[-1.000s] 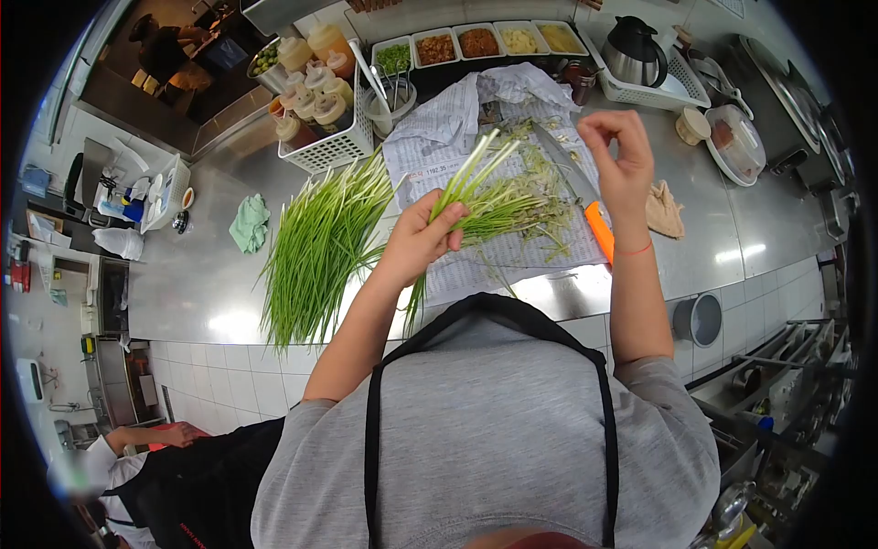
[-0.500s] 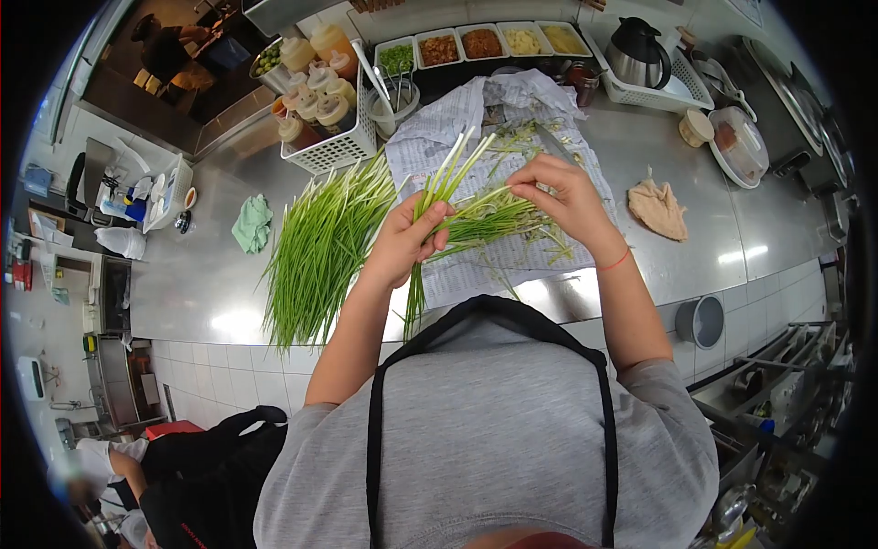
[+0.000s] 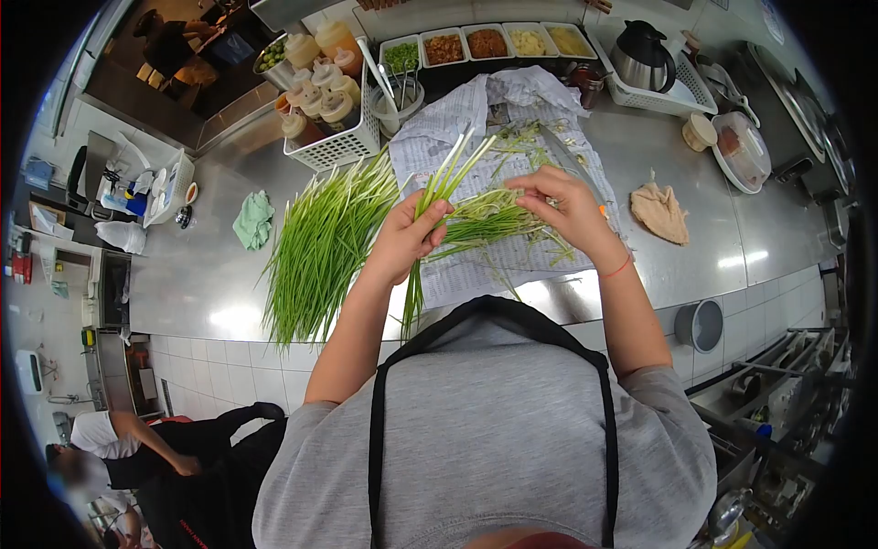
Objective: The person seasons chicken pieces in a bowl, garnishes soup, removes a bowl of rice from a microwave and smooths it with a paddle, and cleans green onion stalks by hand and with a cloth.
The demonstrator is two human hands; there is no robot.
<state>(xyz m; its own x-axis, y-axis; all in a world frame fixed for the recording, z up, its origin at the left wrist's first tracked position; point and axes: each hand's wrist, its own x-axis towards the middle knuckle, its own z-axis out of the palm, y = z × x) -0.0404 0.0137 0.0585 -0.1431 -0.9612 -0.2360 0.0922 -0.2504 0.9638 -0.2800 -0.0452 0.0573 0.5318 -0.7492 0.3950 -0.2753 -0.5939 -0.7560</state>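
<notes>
My left hand (image 3: 409, 236) is closed round a few green stalks (image 3: 450, 169) with pale ends pointing up and away from me. My right hand (image 3: 560, 206) has its thumb and fingers pinched at the pale ends of a smaller green bunch (image 3: 485, 222) lying on newspaper (image 3: 457, 277); what is between the fingertips is too small to tell. A large pile of long green stalks (image 3: 325, 247) lies left of my left hand. Trimmed scraps (image 3: 521, 146) are scattered over the newspaper. Beyond my right hand lies a knife (image 3: 564, 156), its orange handle mostly hidden by my right hand and wrist.
A green cloth (image 3: 253, 220) lies at left, a tan cloth (image 3: 659, 212) at right. Behind stand a white basket of bottles (image 3: 338, 146), ingredient trays (image 3: 485, 42) and a steel jug (image 3: 641, 60). A lidded container (image 3: 739, 151) is at right. Another person (image 3: 174, 457) stands at lower left.
My right hand has come down and left from above the knife handle to the smaller bunch. My left hand has kept its hold. The person at lower left has shifted.
</notes>
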